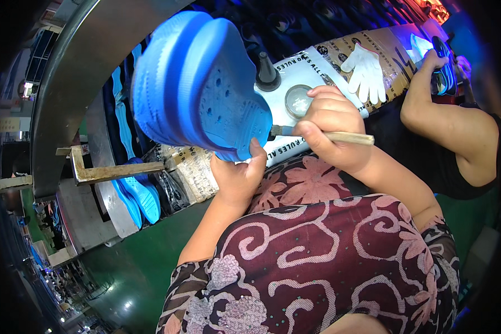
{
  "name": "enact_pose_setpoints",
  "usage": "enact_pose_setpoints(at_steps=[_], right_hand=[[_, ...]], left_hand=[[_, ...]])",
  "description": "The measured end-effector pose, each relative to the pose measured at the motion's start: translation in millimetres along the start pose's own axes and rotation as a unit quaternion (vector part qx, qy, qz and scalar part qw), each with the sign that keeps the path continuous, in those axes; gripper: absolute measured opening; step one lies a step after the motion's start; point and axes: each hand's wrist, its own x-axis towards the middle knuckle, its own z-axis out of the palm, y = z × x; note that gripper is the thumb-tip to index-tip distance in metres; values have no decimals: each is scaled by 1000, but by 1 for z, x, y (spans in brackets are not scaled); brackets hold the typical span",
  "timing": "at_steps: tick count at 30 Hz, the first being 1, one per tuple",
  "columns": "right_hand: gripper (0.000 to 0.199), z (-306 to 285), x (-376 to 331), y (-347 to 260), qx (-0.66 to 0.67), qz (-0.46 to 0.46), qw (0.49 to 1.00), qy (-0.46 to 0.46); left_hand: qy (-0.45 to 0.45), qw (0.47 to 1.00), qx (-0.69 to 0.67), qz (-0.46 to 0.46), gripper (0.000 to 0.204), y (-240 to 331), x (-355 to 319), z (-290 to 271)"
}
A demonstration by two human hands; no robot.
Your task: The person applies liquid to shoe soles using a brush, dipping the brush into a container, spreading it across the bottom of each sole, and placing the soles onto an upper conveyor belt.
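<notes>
blue shoe piece (225, 103), raised before you, is gripped at its lower end by your left hand (236, 175) while your right hand (335, 123) pinches a brush (350, 138) at its edge, brushing seemingly underway, remainder unclear

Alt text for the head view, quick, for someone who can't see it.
A person's left hand holds up a blue moulded shoe part while the right hand holds a wooden-handled brush with its bristles at the part's edge. Beyond are a round dish, a dark tapered bottle and a white glove; a co-worker's bare arm shows at right.
</notes>
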Motion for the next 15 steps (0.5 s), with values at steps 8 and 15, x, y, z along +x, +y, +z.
enact_pose_setpoints(at_steps=[8, 15], right_hand=[[18, -7, 0, 2, -65, 14, 998, -14], [14, -4, -5, 8, -46, -14, 998, -29]], left_hand=[[11, 1000, -25, -3, 17, -3, -1, 2], [8, 999, -25, 23, 21, -7, 0, 5]])
